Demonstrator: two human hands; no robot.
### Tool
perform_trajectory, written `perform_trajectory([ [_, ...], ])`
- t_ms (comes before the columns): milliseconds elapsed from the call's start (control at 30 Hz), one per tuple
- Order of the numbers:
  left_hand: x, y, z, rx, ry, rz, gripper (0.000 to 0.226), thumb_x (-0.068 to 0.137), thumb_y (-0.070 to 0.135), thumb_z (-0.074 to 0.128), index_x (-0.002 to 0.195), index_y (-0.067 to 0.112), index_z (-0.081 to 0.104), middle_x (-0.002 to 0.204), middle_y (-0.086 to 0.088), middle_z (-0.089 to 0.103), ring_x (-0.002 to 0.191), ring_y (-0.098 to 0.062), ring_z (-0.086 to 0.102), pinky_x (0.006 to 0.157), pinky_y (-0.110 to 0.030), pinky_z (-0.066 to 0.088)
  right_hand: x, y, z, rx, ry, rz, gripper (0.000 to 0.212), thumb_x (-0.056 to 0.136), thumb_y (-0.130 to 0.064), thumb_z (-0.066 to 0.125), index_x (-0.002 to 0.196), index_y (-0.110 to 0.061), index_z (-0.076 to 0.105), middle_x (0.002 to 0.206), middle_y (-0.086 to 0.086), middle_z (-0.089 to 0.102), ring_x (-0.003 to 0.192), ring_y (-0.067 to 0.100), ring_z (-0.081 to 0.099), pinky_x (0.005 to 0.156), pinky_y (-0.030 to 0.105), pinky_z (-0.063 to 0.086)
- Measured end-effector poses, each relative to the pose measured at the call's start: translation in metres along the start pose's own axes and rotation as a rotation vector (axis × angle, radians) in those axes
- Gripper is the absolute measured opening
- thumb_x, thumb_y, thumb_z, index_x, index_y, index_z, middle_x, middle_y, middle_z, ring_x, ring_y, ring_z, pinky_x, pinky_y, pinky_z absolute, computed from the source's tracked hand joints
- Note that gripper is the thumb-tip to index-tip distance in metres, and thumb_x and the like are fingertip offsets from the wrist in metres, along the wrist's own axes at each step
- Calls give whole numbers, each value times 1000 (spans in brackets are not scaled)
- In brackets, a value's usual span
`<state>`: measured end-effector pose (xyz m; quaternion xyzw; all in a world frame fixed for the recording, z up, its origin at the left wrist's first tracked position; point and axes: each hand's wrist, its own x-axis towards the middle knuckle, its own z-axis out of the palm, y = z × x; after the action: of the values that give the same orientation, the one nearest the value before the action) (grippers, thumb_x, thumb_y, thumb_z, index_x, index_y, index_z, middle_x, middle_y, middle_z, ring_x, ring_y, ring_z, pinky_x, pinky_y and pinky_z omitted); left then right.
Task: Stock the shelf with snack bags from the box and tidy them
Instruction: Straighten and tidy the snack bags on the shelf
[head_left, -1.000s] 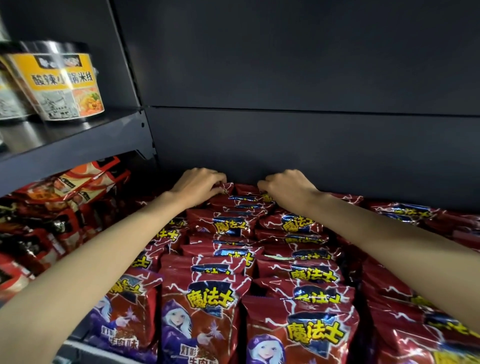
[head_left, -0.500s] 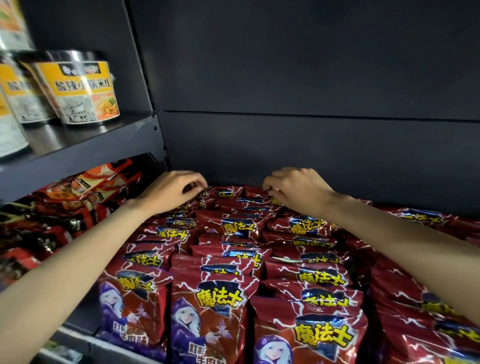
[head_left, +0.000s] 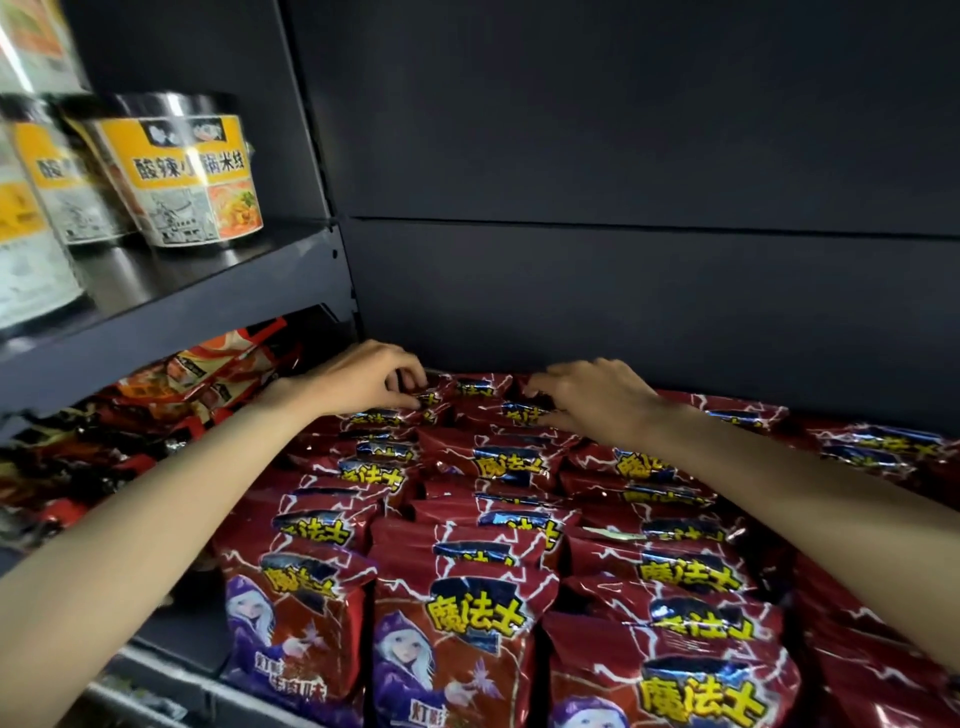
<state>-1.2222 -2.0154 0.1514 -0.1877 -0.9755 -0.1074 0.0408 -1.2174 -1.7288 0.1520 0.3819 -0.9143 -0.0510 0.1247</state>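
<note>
Red foil snack bags (head_left: 470, 618) are filling the shelf in front of us, standing in rows from the near edge back to the dark rear panel (head_left: 623, 291). We are judging them light, crinkly and slippery, with brittle contents, so pinching the sealed top seam looks best. Our left hand (head_left: 363, 382) is curling its fingers onto the top of a far bag, seemingly pinching it; our right hand (head_left: 597, 397) is lying spread and loose on the far bags, clamping nothing. We are counting three clear rows, more at far right, too many bags to total. Three noodle tubs (head_left: 192, 176) are showing at upper left.
</note>
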Motion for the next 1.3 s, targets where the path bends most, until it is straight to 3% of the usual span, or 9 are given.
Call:
perform_trajectory([
  [167,4,-1,6,123,-35,130,14,88,33,61,97,23,64,97,11,54,89,-8,52,74,-19,39,5,-3,-5,-74,-37,-37,28,98,-36,45,122,-26,54,116,-3,58,101,23,61,73,34,47],
  [267,0,5,7,158,-10,174,25,92,44,46,106,27,59,107,14,60,93,-8,57,79,-27,47,0,-2,-3,-134,-18,-45,22,99,-24,44,119,-24,52,105,-2,65,93,23,64,63,30,42],
  [467,5,29,17,145,93,263,28,93,42,45,111,27,58,111,12,65,85,-11,65,75,-35,53,-14,12,-4,-197,4,-75,54,93,-2,44,136,-34,40,90,-3,66,83,21,64,59,30,38],
  [600,17,45,19,117,36,260,23,93,34,52,113,26,59,114,9,65,88,-12,65,79,-36,53,-24,23,1,-181,-16,-34,48,95,-4,43,132,-34,47,94,-4,67,89,20,64,60,29,37],
  [800,19,45,16,101,-158,154,46,90,19,61,134,25,48,137,9,49,124,-9,47,104,-22,35,-20,24,-4,-124,-15,5,30,96,-24,47,125,-29,53,106,-3,66,100,20,62,70,30,43],
  [900,16,47,21,151,-107,187,48,94,9,52,137,26,44,142,8,44,126,-12,47,103,-23,37,-11,19,-12,-35,-9,6,33,95,-40,50,126,-30,53,110,-5,66,105,18,61,79,31,46],
  [1067,12,52,26,491,18,259,52,99,14,41,143,38,26,141,10,41,119,-17,50,79,-32,49,-11,13,-5,-34,-29,27,38,98,-25,45,136,-25,42,104,3,67,97,24,64,79,34,47],
  [1167,15,55,26,549,5,278,59,96,12,44,145,36,20,139,5,39,120,-17,46,88,-30,46,-18,14,0,-18,-22,46,41,97,-25,47,137,-24,38,103,2,68,96,23,63,90,37,46],
  [1300,19,48,17,202,-31,250,65,88,16,61,140,41,32,131,12,47,117,-8,47,97,-26,42,-15,13,3,11,30,40,37,95,-26,51,131,-26,41,97,-2,69,91,20,64,89,33,42],
])
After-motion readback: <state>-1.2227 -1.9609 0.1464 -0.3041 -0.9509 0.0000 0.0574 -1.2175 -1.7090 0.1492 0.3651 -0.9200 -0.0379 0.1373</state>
